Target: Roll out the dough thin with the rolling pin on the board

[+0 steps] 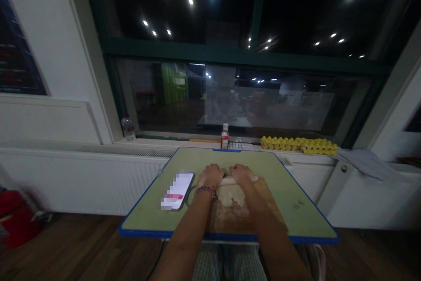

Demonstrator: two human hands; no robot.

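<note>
A pale rolling pin lies across the far part of a wooden board. My left hand, with a beaded bracelet at the wrist, is closed over the pin's left part. Closed over its right part is my right hand, and a short end of the pin sticks out beyond it. A flat, uneven sheet of dough spreads on the board on the near side of the pin, between my forearms. Whether dough also lies under the pin is hidden by my hands.
The board rests on a green table with a blue edge. Left of it lies a lit phone. On the windowsill behind stand a small red-labelled bottle, a clear bottle and yellow egg trays. A red bin-like container stands at left.
</note>
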